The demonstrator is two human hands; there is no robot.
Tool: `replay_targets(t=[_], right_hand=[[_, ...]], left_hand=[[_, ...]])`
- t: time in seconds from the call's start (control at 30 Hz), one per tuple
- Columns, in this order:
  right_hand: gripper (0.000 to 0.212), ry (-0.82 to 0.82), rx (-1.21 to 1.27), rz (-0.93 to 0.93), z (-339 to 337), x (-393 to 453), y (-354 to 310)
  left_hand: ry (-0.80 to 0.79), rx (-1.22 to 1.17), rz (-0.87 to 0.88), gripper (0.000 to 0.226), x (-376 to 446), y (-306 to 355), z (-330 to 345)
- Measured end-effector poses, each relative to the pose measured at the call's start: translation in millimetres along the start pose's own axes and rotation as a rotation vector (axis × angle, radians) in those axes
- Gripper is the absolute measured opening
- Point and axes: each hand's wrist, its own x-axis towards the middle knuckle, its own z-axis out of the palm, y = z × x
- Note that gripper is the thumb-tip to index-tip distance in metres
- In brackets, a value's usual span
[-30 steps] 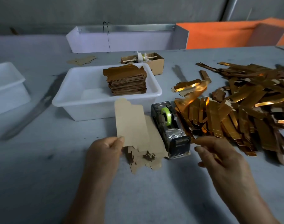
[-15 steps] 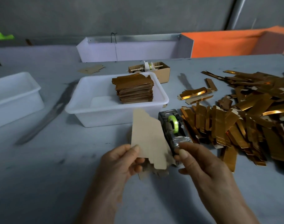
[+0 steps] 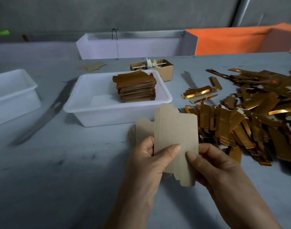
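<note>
Here the left hand [image 3: 146,160] and the right hand [image 3: 212,164] each pinch the lower half of the flat cardboard piece [image 3: 176,129] — one at each side edge — above the counter [image 3: 58,171], its long axis pointing up and away from the person.

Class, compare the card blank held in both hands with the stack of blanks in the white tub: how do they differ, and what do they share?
The held blank is one sheet, upright, pinched by the left hand and right hand; the stack is many sheets lying flat in the white tub. The held blank shows a pale matt face; the stack's top looks darker brown. Both are flat, notched card.
</note>
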Motion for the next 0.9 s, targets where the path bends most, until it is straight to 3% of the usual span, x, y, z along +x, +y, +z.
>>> replay_targets(t=[0.13,0.3,0.47,0.6,0.8,0.9], right_hand=[[0.019,-0.042,-0.090,0.029,-7,-1,1],[0.020,-0.063,-0.228,0.039,-11,-2,2],[0.021,-0.045,-0.330,-0.005,-11,-3,0],[0.022,0.032,-0.304,-0.032,-10,-5,-1],[0.015,0.275,-0.792,-0.336,-4,-8,7],[0.017,0.293,-1.017,-0.546,2,-10,9]], left_hand=[[0.000,0.027,-0.054,0.050,2,-1,4],[-0.020,0.015,-0.084,0.050,-1,-5,4],[0.019,0.082,-0.065,0.029,-1,-9,4],[0.025,0.079,-0.054,0.026,-3,-10,7],[0.121,0.085,-0.005,0.026,-5,-14,17],[0.158,0.090,0.023,0.022,-6,-17,20]])
